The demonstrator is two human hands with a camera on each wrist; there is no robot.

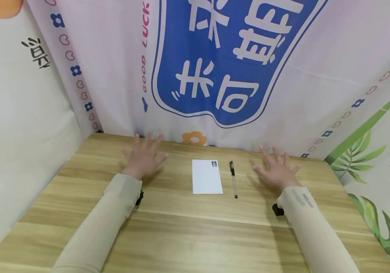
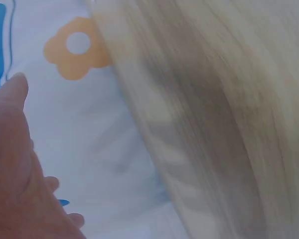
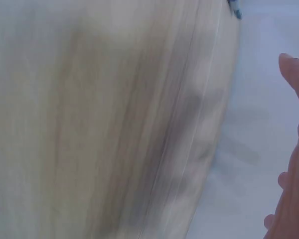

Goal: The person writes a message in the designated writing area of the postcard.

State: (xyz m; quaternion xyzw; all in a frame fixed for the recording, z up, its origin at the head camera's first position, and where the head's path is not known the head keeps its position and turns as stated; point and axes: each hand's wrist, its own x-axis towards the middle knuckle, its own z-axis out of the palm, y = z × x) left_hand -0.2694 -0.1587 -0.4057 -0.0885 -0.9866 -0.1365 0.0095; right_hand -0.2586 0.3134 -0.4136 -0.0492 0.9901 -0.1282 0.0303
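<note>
Surface [image 1: 181,239]: wood-grain, its far edge at 12 o'clock against a printed backdrop cloth [image 1: 113,68]. Item: one white paper card [image 1: 206,178], lying flat near mid-surface, long sides running roughly 12 to 6, small dark printed square at its 1 o'clock corner. Item: one gel pen [image 1: 234,182], clear barrel, black cap toward 12, just beside the card at 3 o'clock, not touching; the near-parallel setting suggests a deliberate pairing, central so that either hand can reach both. Left hand [image 1: 142,161], well apart from the card at about 10 o'clock: grip spread wide, fingers straight, nothing held. Right hand [image 1: 277,172], beyond the pen at 3 o'clock: grip likewise splayed and bare. Both hands appear raised, though contact with the surface cannot be told; their wide stance presumably keeps card and pen unobstructed. Neither item shows in either wrist view.
</note>
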